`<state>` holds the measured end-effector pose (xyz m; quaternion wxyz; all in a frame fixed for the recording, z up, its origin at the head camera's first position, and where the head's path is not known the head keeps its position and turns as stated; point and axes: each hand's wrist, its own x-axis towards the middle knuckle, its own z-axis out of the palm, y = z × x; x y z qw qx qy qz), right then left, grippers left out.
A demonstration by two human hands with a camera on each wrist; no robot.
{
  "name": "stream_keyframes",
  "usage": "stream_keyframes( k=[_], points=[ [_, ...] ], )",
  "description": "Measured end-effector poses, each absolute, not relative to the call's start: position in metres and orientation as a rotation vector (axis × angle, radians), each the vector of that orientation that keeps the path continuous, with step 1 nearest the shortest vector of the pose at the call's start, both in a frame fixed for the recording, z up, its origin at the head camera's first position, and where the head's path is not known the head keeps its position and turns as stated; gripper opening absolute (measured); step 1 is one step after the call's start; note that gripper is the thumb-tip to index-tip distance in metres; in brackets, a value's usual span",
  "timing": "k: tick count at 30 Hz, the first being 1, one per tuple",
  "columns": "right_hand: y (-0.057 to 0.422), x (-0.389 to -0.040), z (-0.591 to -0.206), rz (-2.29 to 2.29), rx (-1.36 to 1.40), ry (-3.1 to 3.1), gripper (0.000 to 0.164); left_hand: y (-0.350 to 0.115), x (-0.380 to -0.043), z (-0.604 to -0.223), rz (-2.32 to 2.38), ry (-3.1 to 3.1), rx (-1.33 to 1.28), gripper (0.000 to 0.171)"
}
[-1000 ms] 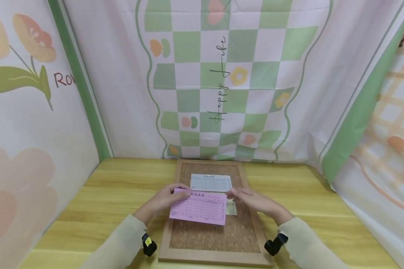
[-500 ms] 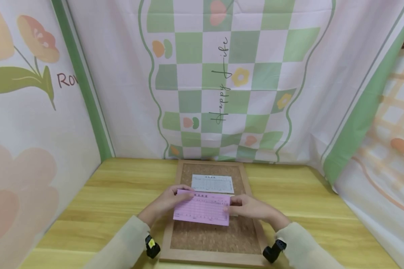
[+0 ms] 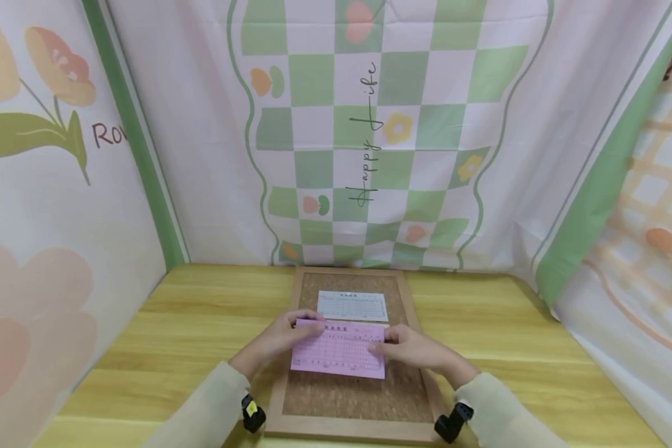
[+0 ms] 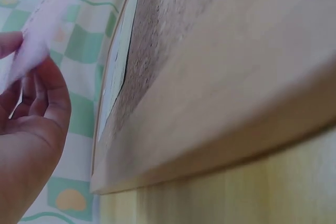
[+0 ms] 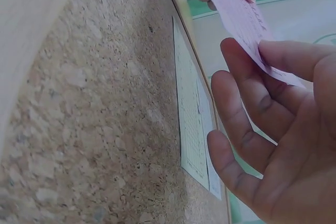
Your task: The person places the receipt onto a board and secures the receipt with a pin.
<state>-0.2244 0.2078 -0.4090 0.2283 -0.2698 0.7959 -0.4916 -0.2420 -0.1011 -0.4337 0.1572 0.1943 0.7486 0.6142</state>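
A pink printed form (image 3: 336, 356) is held up over the framed cork board (image 3: 358, 398). My left hand (image 3: 280, 337) pinches its upper left corner, thumb on the printed face. At the right edge my right hand (image 3: 417, 350) pinches it too; in the right wrist view the thumb lies on top and the other fingers (image 5: 228, 98) spread underneath. A pale blue form (image 3: 351, 306) lies on the far part of the board. Just nearer lies a pale yellow-green form (image 5: 190, 114), mostly hidden behind the pink one in the head view.
The board's wooden frame (image 3: 353, 428) lies on a yellow wood-grain table (image 3: 190, 323). A checkered curtain (image 3: 369, 149) hangs at the table's far edge, with patterned cloth (image 3: 50, 205) on the left side. Each wrist wears a small black camera.
My right hand has moved from behind the form's upper right corner to pinch its right edge. The pink form has shifted slightly right and covers more of the yellow-green form.
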Motion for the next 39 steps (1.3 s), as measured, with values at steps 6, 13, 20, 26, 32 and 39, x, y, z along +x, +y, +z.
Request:
stream_keyframes(
  k=[6,13,20,26,32,39],
  points=[
    [0.208,-0.224,-0.408,-1.343,-0.741,2.203,0.029,-0.109,-0.238,-0.431,1.633,2.209,0.639,0.035],
    [0.212,-0.224,-0.407,-1.364,-0.746,2.196,0.031,-0.12,-0.235,-0.432,1.563,2.234,0.713,0.033],
    [0.215,-0.223,-0.406,-1.347,-0.738,2.202,0.03,-0.127,-0.234,-0.431,1.568,2.318,0.716,0.038],
    [0.215,-0.221,-0.403,-1.35,-0.742,2.182,0.029,-0.128,-0.235,-0.431,1.57,2.368,0.749,0.04],
    [0.217,-0.22,-0.402,-1.314,-0.75,2.229,0.027,-0.126,-0.236,-0.434,1.554,2.375,0.783,0.039],
    [0.221,-0.221,-0.405,-1.209,-0.755,2.298,0.021,-0.125,-0.234,-0.435,1.426,2.438,0.848,0.039]
  ],
)
